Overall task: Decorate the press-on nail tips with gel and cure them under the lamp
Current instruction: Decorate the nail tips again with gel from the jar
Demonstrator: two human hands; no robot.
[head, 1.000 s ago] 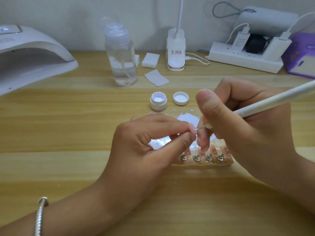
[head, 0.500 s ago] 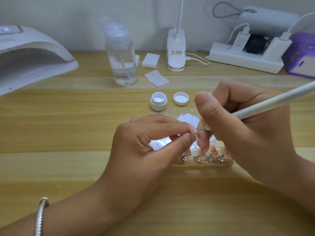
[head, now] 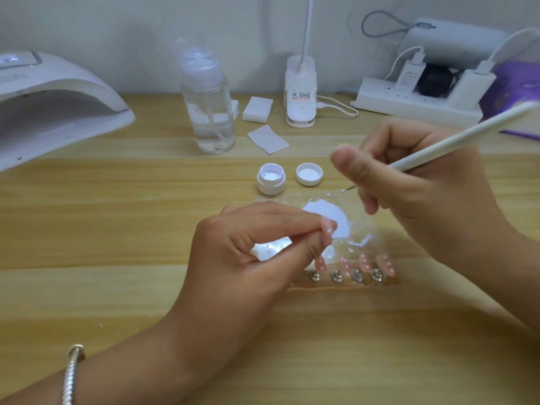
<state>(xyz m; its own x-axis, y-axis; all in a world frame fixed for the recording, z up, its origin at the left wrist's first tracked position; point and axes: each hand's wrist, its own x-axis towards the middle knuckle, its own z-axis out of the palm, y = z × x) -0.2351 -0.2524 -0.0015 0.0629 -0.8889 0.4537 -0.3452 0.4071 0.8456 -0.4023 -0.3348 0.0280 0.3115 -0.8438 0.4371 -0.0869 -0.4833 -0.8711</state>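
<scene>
Pinching a nail tip (head: 329, 230) between left fingers (head: 292, 220); right fingers (head: 355, 168) grip the brush (head: 455, 138), apart.

Approach open over bare table (head: 117, 229) left of gel pot (head: 271, 179); lid (head: 309, 173) just right, bottle (head: 209, 106) behind-left, left hand (head: 248, 258) and right hand (head: 409, 185) block the front

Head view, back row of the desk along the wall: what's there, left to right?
curing lamp → clear pump bottle → stack of white pads → desk lamp base → power strip → purple box. The loose wipe in front of the pads is left out, since it overlaps them.
</scene>
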